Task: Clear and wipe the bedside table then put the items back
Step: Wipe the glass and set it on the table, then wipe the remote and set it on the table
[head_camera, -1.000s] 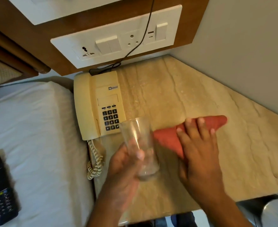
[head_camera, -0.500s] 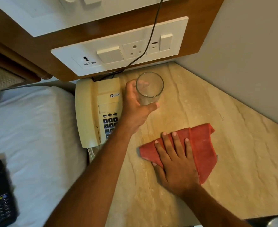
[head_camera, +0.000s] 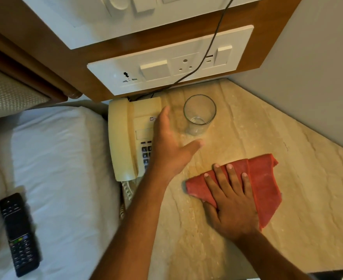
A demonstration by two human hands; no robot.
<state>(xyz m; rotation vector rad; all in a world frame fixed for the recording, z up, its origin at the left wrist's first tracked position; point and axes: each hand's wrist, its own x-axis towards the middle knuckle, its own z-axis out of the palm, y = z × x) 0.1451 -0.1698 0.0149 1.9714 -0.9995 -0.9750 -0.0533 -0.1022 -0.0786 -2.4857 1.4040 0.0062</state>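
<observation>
An empty clear glass [head_camera: 199,114] stands upright on the beige marble bedside table [head_camera: 288,209], near the back wall. My left hand [head_camera: 170,146] hovers just left of and in front of it, fingers spread, holding nothing, partly over the cream telephone [head_camera: 126,136]. My right hand [head_camera: 231,201] lies flat, fingers apart, pressing a red cloth [head_camera: 265,184] onto the tabletop.
A black remote [head_camera: 19,233] lies on the white bed [head_camera: 61,178] at the left. White switch and socket panels [head_camera: 166,63] sit on the wooden wall panel behind the table, with a black cable [head_camera: 213,43] hanging down. A grey wall [head_camera: 318,77] borders the table's right side.
My left hand carried the glass from the table's front to the back, set it down beside the phone and let go. My right hand with the cloth shifted slightly.
</observation>
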